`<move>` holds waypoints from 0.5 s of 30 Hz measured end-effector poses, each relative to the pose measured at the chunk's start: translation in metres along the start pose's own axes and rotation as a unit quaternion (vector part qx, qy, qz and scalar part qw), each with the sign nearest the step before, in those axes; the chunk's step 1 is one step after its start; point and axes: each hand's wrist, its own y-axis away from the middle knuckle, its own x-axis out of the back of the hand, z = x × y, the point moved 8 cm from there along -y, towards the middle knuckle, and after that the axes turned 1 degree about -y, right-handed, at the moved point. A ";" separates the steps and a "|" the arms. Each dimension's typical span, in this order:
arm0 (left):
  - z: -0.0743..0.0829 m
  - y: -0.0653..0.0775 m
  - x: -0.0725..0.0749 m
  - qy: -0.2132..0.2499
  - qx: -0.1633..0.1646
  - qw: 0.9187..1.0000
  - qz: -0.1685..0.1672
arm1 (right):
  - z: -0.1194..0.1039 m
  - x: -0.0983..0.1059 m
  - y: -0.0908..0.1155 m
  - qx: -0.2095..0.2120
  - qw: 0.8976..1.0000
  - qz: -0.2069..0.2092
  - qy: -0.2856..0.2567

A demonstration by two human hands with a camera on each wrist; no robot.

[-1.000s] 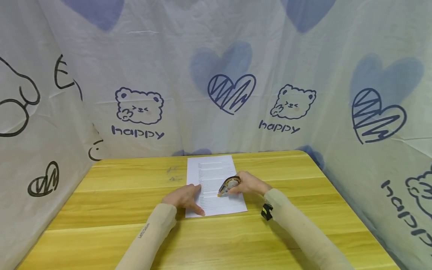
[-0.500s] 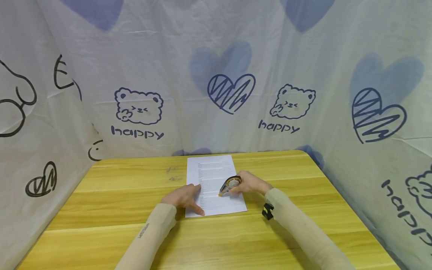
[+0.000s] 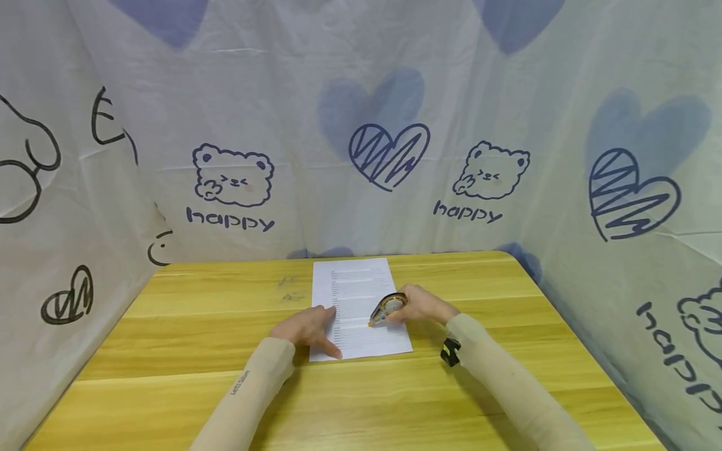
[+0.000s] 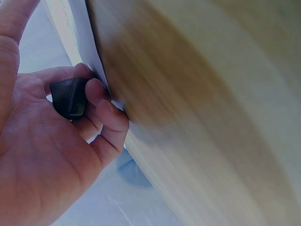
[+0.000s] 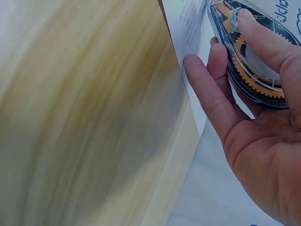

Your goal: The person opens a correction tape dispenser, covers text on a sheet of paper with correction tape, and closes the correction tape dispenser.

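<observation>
Correction tape point(image 3: 387, 305) sits pinched in the right hand point(image 3: 423, 305) over printed paper point(image 3: 355, 291) (left hand point(image 3: 307, 327) curls round a dark piece point(image 4: 69, 99)).

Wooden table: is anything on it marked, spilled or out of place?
Yes, dark scribble-like marks show on the wooden table, just left of the printed sheet. They look odd against the plain wood grain. Nothing looks spilled.

"happy" in dark blue on back cloth point(image 3: 327, 216), twice, once beneath each bear drawing point(image 3: 234, 176). Again on right-hand cloth point(image 3: 637, 269), sloping, its end cut by the edge. Left sleeve point(image 3: 251, 388): short dark lettering, too blurred. Paper sheet point(image 3: 361, 297): printed lines, too small to read.
</observation>
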 end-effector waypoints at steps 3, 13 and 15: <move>0.001 0.000 0.000 0.000 0.000 1.000 -0.001 | 0.002 0.001 0.000 -0.003 1.000 -0.001 -0.002; -0.001 0.001 -0.001 0.006 0.005 1.000 -0.005 | 0.005 0.003 0.002 -0.008 1.000 -0.003 -0.007; 0.000 0.002 -0.001 0.007 0.004 1.000 -0.004 | 0.005 0.002 0.002 -0.008 1.000 -0.003 -0.008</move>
